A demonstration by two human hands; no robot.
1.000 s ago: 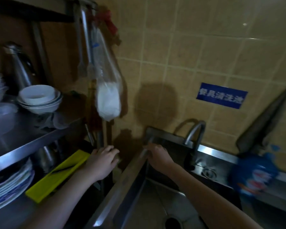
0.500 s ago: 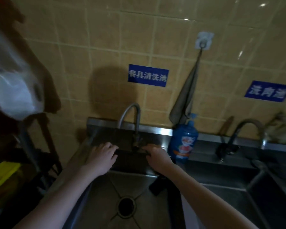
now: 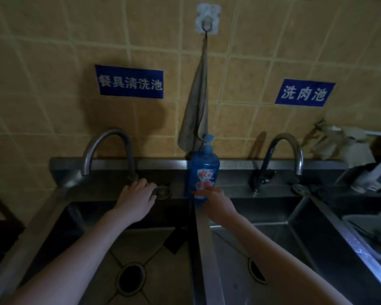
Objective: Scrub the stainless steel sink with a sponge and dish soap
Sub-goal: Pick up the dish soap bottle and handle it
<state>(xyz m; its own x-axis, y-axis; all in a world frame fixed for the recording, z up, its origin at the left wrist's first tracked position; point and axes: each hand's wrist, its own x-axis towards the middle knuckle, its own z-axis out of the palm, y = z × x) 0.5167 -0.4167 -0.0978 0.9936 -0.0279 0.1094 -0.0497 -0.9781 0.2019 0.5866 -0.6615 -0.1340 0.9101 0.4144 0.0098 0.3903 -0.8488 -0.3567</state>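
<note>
right hand [image 3: 216,202] shifted right, reaching soap bottle [image 3: 204,172]

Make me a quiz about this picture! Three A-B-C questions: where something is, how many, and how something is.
1. Where is the blue soap bottle? A in a basin; B on the back ledge; C on a shelf.
2. How many blue signs? A one; B two; C four.
3. How is the grey cloth? A hanging; B folded; C lying in a basin.
Answers: B, it stands between the taps; B, one above each tap; A, it dangles from the wall hook.
</note>
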